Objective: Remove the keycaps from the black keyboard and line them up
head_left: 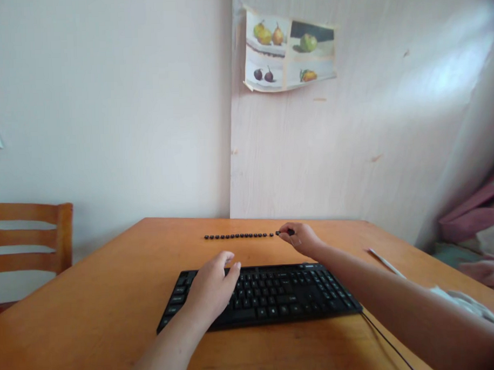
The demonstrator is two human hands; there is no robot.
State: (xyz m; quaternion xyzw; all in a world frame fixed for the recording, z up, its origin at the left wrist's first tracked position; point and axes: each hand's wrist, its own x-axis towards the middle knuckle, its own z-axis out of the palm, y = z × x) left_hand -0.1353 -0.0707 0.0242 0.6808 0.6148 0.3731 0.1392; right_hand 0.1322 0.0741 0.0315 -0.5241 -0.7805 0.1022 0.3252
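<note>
A black keyboard (pixel 271 292) lies on the wooden table, some of its key places looking bare. My left hand (pixel 215 280) rests over its left half, thumb and forefinger apart with nothing visible between them; the other fingers are turned out of sight. Beyond the keyboard runs a straight row of small black keycaps (pixel 237 236), spaced slightly apart. At the right end of this row, my right hand (pixel 299 237) pinches a black keycap (pixel 278 233) between thumb and fingertips, at or just above the tabletop. Another dark bit (pixel 291 232) shows among its fingers.
The keyboard's cable (pixel 388 341) trails toward the front right under my right forearm. A white pencil-like stick (pixel 385 262) and a crumpled pale cloth or bag (pixel 468 304) lie at right. A wooden chair (pixel 64 237) stands left. Pink fabric (pixel 474 204) is heaped beyond the right edge.
</note>
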